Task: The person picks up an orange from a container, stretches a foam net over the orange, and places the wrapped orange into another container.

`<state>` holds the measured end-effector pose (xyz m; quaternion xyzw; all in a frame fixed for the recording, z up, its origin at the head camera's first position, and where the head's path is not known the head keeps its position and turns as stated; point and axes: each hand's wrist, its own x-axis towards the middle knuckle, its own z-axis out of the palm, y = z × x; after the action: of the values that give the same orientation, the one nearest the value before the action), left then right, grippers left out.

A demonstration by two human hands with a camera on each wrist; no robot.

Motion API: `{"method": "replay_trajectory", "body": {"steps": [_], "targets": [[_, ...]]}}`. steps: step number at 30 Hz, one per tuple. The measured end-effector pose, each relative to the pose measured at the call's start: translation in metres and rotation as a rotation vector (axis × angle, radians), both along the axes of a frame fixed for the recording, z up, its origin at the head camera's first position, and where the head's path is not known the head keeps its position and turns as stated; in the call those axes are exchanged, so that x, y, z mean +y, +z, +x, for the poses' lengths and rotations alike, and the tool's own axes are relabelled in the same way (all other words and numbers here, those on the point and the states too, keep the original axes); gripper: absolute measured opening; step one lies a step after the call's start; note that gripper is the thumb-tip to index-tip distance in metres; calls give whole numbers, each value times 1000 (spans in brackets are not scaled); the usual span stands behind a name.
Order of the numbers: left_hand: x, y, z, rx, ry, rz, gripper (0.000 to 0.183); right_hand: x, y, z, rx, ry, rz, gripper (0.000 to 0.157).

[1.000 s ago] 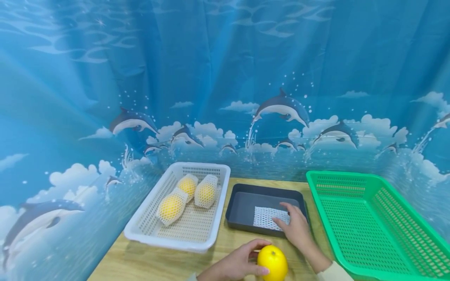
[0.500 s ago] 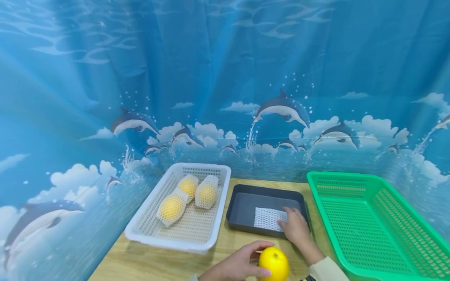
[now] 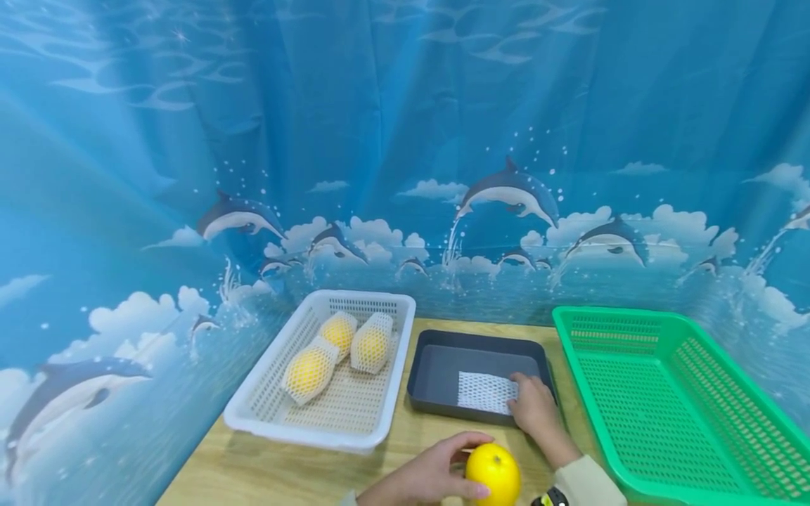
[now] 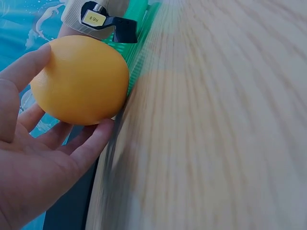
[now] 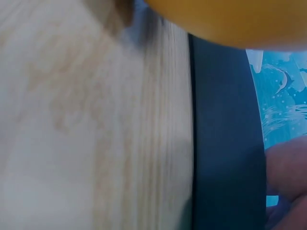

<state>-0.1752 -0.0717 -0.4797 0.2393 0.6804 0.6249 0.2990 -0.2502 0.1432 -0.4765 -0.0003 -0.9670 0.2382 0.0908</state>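
Observation:
My left hand (image 3: 436, 469) holds a yellow, orange-like round fruit (image 3: 493, 474) above the table, thumb on one side and fingers on the other. The left wrist view shows this fruit (image 4: 81, 80) large, cupped by the fingers. Inside the dark grey tray (image 3: 436, 400) lies a flat white foam net sleeve (image 3: 484, 391). My right hand (image 3: 538, 414) reaches over the tray's near right side and pinches the sleeve's right edge between thumb and fingers. In the right wrist view the tray wall (image 5: 228, 139) hides most of that hand (image 5: 290, 177).
At the left stands a white basket (image 3: 342, 443) with three yellow fruits in foam nets (image 3: 310, 372). A green basket (image 3: 658, 330) stands right of the tray. The wooden table (image 3: 234, 471) ends at a blue dolphin-print curtain (image 3: 380, 140).
My right thumb and fingers have drawn together onto the sleeve's right edge, and the hand has shifted slightly right. My left hand still holds the fruit in nearly the same place.

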Motion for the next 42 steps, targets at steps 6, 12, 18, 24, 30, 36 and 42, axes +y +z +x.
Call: {"method": "replay_trajectory", "body": {"steps": [6,12,18,24,30,36,42], "targets": [[1,1,0,11,-7,-4,56,4,1,1,63,23,-15,19],[3,1,1,19,-5,6,55,7,2,1,118,20,-42,17],[3,1,2,35,2,17,57,5,4,2,137,2,-70,16],[1,3,3,56,3,25,51,0,6,8,246,25,-125,19],[1,2,1,15,-8,10,46,-6,11,16,273,37,-163,16],[1,0,0,58,108,-13,46,-6,15,20,271,32,-168,16],[8,2,-5,104,446,72,45,-6,20,27,329,50,-192,17]]}}
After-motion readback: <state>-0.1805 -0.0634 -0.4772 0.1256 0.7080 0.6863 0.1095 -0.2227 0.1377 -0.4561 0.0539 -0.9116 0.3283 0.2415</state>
